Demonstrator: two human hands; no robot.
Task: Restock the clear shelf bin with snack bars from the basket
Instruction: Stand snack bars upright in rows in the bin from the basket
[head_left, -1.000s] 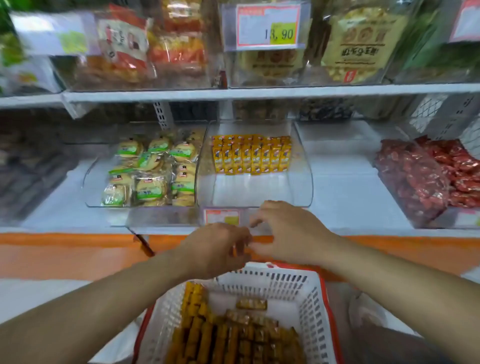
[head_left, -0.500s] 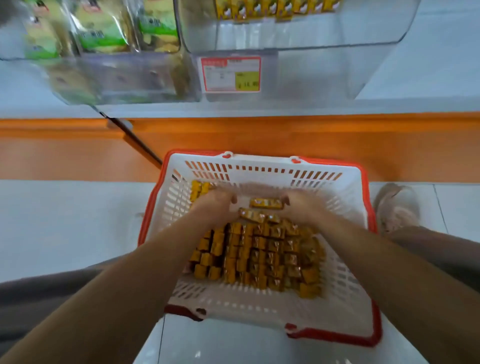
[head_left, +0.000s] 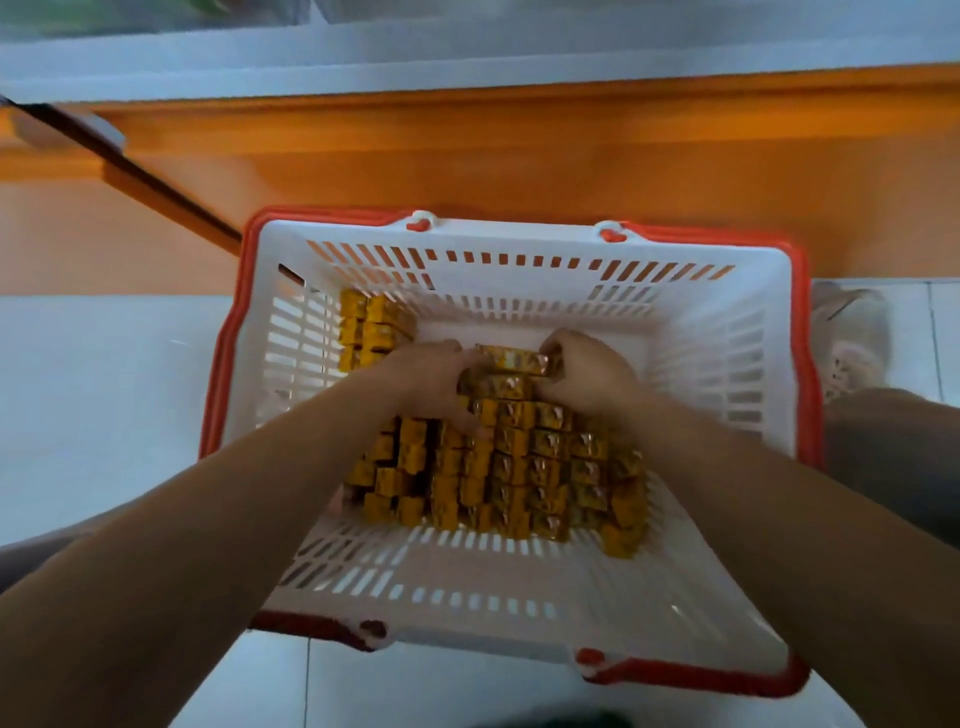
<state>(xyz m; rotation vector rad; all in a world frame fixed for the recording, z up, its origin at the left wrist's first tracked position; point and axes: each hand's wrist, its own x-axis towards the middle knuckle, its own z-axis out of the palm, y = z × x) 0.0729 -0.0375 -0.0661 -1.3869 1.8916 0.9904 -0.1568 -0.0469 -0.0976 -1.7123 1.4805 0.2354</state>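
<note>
A white basket with a red rim (head_left: 519, 244) stands on the floor below me. Several yellow-orange snack bars (head_left: 524, 467) lie in rows on its bottom. More bars (head_left: 371, 325) are stacked in its far left corner. Both hands are down inside the basket. My left hand (head_left: 431, 376) and my right hand (head_left: 587, 371) curl their fingers round the two ends of a short row of bars (head_left: 511, 359) at the top of the pile. The clear shelf bin is out of view.
The shelf's white front edge (head_left: 467, 62) runs across the top above an orange base panel (head_left: 519, 156). A shoe (head_left: 852, 338) and a trouser leg (head_left: 893, 452) are right of the basket. Pale floor tiles (head_left: 104, 405) lie to the left.
The view has dropped from the shelf to the basket. Both hands moved from the bin's front edge down into the basket and closed on a row of bars.
</note>
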